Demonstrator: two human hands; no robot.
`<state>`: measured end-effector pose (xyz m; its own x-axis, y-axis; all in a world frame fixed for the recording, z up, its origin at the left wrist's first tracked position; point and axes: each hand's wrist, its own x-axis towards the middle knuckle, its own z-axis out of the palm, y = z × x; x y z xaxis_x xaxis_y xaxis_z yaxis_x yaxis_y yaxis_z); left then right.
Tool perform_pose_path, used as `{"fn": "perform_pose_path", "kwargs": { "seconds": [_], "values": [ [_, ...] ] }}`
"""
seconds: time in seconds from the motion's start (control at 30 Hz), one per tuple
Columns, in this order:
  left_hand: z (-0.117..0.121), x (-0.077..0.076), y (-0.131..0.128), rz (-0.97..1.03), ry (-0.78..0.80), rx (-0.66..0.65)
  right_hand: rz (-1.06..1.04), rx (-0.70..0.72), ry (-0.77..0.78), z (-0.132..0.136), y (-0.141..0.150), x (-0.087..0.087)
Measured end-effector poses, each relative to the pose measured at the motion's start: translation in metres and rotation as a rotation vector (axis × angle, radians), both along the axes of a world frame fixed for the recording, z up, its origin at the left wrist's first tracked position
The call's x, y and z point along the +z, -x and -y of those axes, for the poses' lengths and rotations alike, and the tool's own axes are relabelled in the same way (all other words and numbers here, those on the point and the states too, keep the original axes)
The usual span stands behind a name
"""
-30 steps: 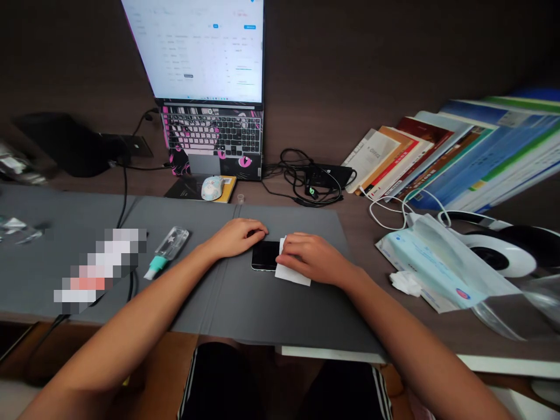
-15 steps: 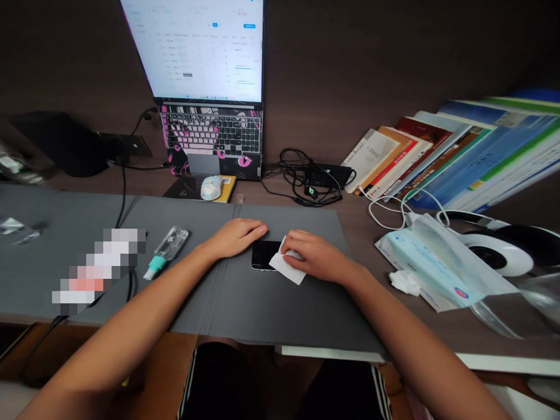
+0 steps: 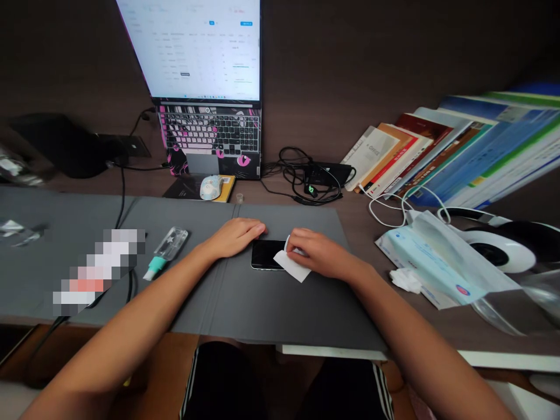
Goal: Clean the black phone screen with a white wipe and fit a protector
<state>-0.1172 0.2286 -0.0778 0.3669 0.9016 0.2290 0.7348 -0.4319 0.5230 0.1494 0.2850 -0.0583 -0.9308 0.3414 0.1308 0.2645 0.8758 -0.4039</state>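
Open laptop (image 3: 210, 133), pale mouse (image 3: 210, 187) on a booklet (image 3: 227, 190), tangled black cables (image 3: 301, 200), leaning books (image 3: 450, 149), white-and-black headphones (image 3: 514, 252)

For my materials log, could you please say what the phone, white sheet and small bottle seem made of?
Phone: probably glass, glossy black, with a bright, perhaps metal edge.
White sheet: matte paper or cloth, thin, limp-looking.
Small bottle: likely clear, shiny plastic; mat shows through.

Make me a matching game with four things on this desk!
Things:
1. White sheet
2. Phone
3. Small bottle
4. Laptop

Matches:
A. Clear, with a teal part
B. Open, with its screen lit
C. Held in the right hand
D. Black on top, partly covered

Right pairs: 1-C, 2-D, 3-A, 4-B
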Motion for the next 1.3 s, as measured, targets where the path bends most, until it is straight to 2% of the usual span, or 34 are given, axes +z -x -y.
{"fn": "perform_pose_path", "kwargs": {
  "seconds": [0.17, 0.37, 0.57, 0.93, 1.17, 1.3],
  "values": [
    [0.0, -0.002, 0.0, 0.013, 0.004, 0.013, 0.021, 0.046, 0.038, 0.0, -0.002, 0.004],
    [0.0, -0.004, 0.001, 0.022, -0.022, -0.066, 0.1, 0.045, 0.114, -0.007, -0.011, 0.009],
    [-0.002, -0.003, 0.002, 0.012, -0.02, -0.083, 0.044, -0.043, 0.031, -0.006, -0.005, 0.003],
    [0.0, -0.002, 0.001, 0.011, -0.016, -0.075, 0.076, -0.107, 0.026, -0.008, -0.007, 0.003],
    [0.0, -0.002, 0.0, 0.011, -0.025, -0.07, 0.093, -0.075, 0.006, -0.004, -0.007, 0.006],
    [0.0, -0.002, 0.001, 0.006, -0.026, -0.07, 0.081, -0.117, -0.018, -0.005, -0.006, 0.005]
  ]
}}
